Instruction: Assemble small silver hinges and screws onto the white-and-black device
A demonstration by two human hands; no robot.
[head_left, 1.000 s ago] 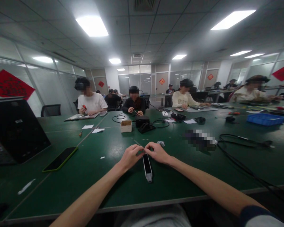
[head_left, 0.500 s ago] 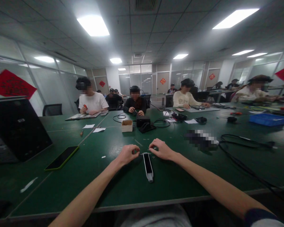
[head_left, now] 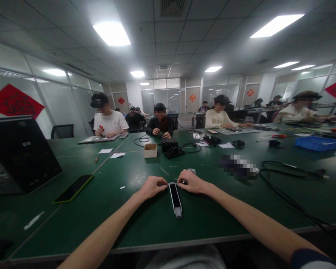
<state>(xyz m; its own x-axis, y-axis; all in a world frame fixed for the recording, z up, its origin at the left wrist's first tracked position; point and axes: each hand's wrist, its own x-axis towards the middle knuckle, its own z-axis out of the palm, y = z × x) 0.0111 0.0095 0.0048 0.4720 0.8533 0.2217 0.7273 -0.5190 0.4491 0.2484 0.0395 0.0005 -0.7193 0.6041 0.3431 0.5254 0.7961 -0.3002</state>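
A slim, pen-shaped device (head_left: 176,200) lies on the green table, its long dark face framed in white and its narrow grey tip toward me. At its far left corner are the closed fingertips of my left hand (head_left: 154,186), which appear to pinch its edge. My right hand (head_left: 192,182) is closed in the same way at the far right corner. Something small and dark shows within the curl of the right fingers, too hidden to name. Just beyond that hand lies a small greyish piece (head_left: 192,171), partly covered by the knuckles.
A green-edged phone (head_left: 73,188) and a black computer case (head_left: 22,153) are at left. Ahead stand a small open box (head_left: 150,151) and black equipment (head_left: 172,147). Black cables (head_left: 291,190) and a blue tray (head_left: 317,143) lie right. Several people sit around the table.
Both hands have come down and slightly nearer me, their fingertips closing in on the device's far corners. The greyish piece beyond my right hand now shows.
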